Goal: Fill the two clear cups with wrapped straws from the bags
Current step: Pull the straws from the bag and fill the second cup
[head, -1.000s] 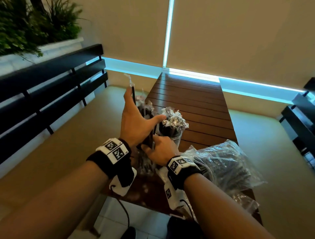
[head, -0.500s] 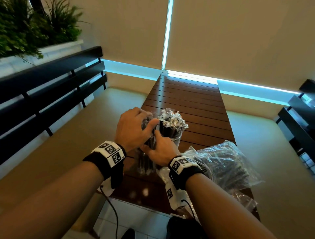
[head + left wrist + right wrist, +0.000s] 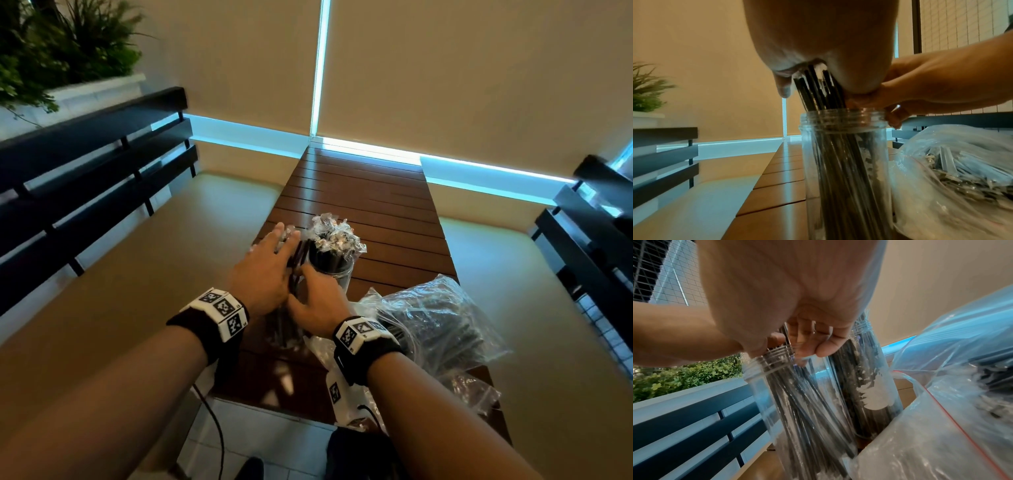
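Two clear cups stand on the wooden table (image 3: pixel 359 192). The far cup (image 3: pixel 337 274) is packed with wrapped black straws (image 3: pixel 334 236). The near cup (image 3: pixel 844 162) also holds several straws (image 3: pixel 818 87) and is mostly hidden under my hands in the head view. My left hand (image 3: pixel 270 263) lies flat on the tops of those straws, fingers straight, pressing down. My right hand (image 3: pixel 317 298) grips the near cup's rim (image 3: pixel 777 352) with curled fingers. A clear bag of straws (image 3: pixel 435 318) lies just right of the cups.
A second, flatter bag (image 3: pixel 472 387) lies at the table's near right corner. Dark slatted bench backs stand at left (image 3: pixel 85 171) and right (image 3: pixel 589 233), with beige seats on both sides. A planter (image 3: pixel 51 51) is at the far left.
My left hand, raised a second ago with a straw in its fingers, has come down and now lies flat on the near cup's straws. My right hand stayed at the cup.
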A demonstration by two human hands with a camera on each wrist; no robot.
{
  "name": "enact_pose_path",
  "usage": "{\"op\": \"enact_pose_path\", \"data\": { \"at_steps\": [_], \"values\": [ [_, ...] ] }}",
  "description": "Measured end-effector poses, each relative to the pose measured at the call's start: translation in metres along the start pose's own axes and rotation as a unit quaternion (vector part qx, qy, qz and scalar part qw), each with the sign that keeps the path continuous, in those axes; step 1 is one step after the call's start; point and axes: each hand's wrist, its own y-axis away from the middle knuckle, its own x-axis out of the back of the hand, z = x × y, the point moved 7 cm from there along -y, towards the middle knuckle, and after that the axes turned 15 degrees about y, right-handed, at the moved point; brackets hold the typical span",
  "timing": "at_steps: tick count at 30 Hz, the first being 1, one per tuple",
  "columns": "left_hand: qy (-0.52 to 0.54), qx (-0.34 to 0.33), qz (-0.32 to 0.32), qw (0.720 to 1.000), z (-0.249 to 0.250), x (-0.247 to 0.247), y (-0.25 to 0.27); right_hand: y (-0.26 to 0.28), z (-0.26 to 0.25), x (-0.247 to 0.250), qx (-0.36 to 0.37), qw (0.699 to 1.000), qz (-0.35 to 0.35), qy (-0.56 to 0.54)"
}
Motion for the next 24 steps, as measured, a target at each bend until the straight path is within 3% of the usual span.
{"op": "enact_pose_path", "data": {
  "at_steps": [2,4,6,8,11,14,18,21,24],
  "values": [
    [-0.055,-0.002,0.012,0.998,-0.002,0.006,0.000,0.006,0.000,0.008,0.018,0.999,0.030,-0.007],
    [-0.077,-0.018,0.064,0.995,0.007,0.023,0.004,0.012,0.003,0.020,0.027,0.997,0.064,-0.014],
    [-0.035,-0.075,0.139,0.987,0.031,0.045,0.009,0.019,0.008,0.035,0.024,0.995,0.098,-0.011],
    [-0.017,-0.141,0.164,0.976,0.061,0.058,0.015,0.026,0.015,0.044,0.010,0.994,0.113,0.009],
    [-0.069,-0.180,0.095,0.977,0.084,0.045,0.018,0.039,0.036,0.052,-0.036,0.990,0.100,0.095],
    [-0.098,-0.205,0.050,0.972,0.086,0.013,0.031,0.057,0.062,0.049,-0.062,0.974,-0.003,0.219],
    [-0.089,-0.242,-0.076,0.963,0.100,-0.065,0.058,0.075,0.086,0.028,-0.008,0.897,-0.140,0.419],
    [-0.060,-0.149,-0.133,0.978,0.096,-0.120,0.057,0.077,0.094,0.008,0.023,0.870,-0.168,0.463],
    [0.075,0.007,-0.107,0.991,0.090,-0.136,0.044,0.079,0.098,-0.003,0.010,0.875,-0.179,0.449]
  ]
}}
